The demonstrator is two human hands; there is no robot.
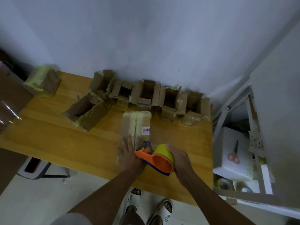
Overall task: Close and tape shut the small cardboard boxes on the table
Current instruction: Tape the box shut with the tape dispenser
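One closed brown cardboard box (136,125) is lying mid-table; I am pressing my flat left hand (129,151) on it, my right hand (178,157) gripping the orange tape dispenser (155,157). Light, thin-walled; I am judging pressure safest beside the seam.

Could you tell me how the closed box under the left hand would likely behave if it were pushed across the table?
The closed box would probably slide rather than tip, since it lies flat on the smooth wooden table. It seems stiff enough, with its flaps shut along the taped seam. The left hand lies flat on its near end, perhaps because it shifts easily.
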